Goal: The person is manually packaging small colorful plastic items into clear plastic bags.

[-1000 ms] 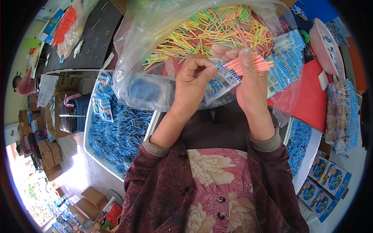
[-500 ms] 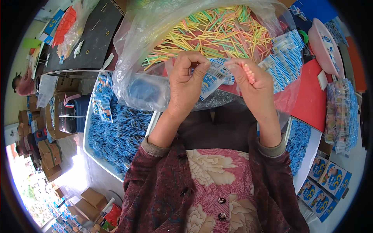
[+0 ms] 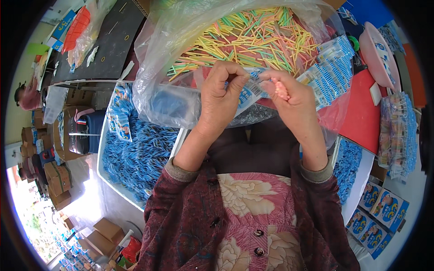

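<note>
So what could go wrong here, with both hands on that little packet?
The left hand pinches the small blue-and-white packet only at its edge, so it might slip. The pink sticks in the right hand could spill into the clear bag of coloured sticks below.

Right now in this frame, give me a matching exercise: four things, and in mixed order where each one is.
Things:
1. small packet
2. pink sticks
3. coloured sticks
4. blue sachets

Places:
A. loose in the clear plastic bag
B. heaped in the white tray at the left
C. pinched in the right hand
D. between both hands, left hand gripping its edge

Pairs: 1-D, 2-C, 3-A, 4-B
</note>
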Available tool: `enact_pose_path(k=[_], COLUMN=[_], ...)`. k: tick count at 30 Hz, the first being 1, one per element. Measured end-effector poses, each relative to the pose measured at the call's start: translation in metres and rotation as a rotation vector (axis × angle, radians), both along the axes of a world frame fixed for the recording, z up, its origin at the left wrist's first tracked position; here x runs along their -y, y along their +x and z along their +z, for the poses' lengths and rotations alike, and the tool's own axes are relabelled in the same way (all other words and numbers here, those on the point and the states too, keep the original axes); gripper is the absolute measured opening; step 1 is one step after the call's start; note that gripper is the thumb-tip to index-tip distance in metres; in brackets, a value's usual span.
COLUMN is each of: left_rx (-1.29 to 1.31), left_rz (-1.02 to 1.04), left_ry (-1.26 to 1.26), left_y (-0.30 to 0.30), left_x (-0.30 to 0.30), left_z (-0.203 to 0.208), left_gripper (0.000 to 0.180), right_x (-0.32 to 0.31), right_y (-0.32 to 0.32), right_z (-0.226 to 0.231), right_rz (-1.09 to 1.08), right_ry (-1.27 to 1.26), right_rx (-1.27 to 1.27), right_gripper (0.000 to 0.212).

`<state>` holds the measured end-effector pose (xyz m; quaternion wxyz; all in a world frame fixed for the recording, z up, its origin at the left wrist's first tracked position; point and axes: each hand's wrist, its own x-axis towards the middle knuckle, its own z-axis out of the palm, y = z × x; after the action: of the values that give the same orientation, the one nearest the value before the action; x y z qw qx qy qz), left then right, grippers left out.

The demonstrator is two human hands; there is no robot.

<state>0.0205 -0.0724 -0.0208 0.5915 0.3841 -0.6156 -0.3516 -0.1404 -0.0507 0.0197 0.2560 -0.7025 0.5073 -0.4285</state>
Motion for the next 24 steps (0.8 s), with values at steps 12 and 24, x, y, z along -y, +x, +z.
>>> enact_pose_path(k=[12, 24], left_rx=[0.231, -0.071], left_rz=[0.05, -0.302], left_ry=[-0.129, 0.489], left_y=[0.002, 0.016], left_x=[-0.003, -0.004], left_z=[0.004, 0.003], left_gripper=[0.014, 0.014], right_x=[0.0, 0.002], right_y=[0.001, -0.004], right_z=[-0.005, 0.004], right_rz=[-0.015, -0.011], right_ry=[0.042, 0.011], right_rx=[-0.218, -0.135], right_gripper=[0.023, 0.02])
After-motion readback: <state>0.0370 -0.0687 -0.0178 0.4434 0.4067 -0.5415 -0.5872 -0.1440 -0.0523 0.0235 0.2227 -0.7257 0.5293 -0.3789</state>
